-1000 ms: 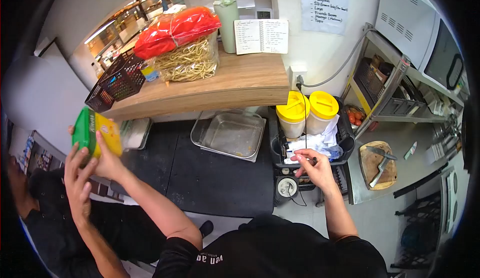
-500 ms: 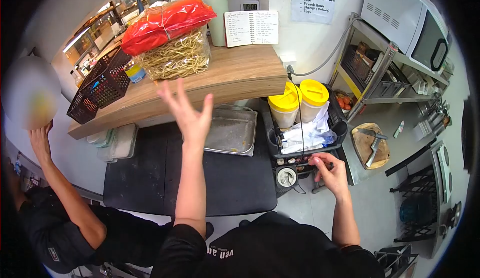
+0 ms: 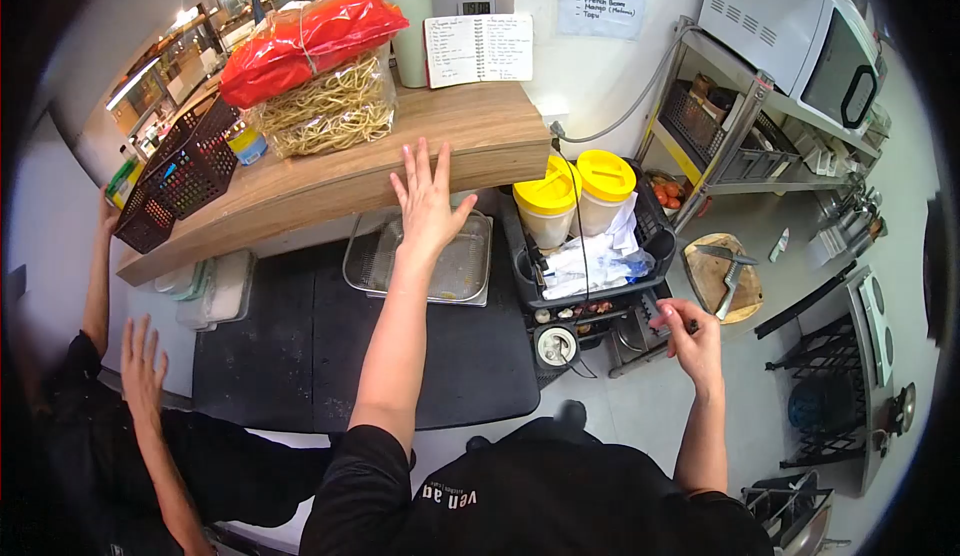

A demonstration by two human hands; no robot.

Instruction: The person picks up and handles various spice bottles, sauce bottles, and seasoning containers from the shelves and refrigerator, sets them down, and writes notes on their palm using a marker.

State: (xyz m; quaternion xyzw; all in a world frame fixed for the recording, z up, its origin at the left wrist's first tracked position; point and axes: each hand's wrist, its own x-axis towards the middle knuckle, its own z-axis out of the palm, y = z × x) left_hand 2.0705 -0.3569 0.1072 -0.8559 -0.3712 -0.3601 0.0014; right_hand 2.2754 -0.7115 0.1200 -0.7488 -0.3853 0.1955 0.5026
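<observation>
My left hand (image 3: pixel 432 211) is open, its fingers spread, in front of the edge of the wooden shelf (image 3: pixel 470 146); whether it touches the wood I cannot tell. Below it, a metal tray (image 3: pixel 460 261) lies on the black worktop (image 3: pixel 400 366). To the right, my right hand (image 3: pixel 697 344) has curled fingers around a small dark thing that is mostly hidden. Clear bags of noodles (image 3: pixel 335 116) sit on the shelf with a red plastic pack (image 3: pixel 310 44) on top. Beside them stand an open notebook (image 3: pixel 480 51) and a green bottle (image 3: pixel 408 36).
At left, a co-worker's hand (image 3: pixel 143 368) is raised; their other reaches near the dark basket (image 3: pixel 185 171). A black crate (image 3: pixel 655 266) holds yellow-lidded tubs (image 3: pixel 606 178). Knives lie on a round board (image 3: pixel 735 291). A microwave (image 3: pixel 790 36) tops the metal rack. A cable hangs over the crate.
My left hand has moved right and lower toward the shelf edge. My right hand has shifted slightly right. The co-worker's second hand has come into view, and the view has shifted slightly.
</observation>
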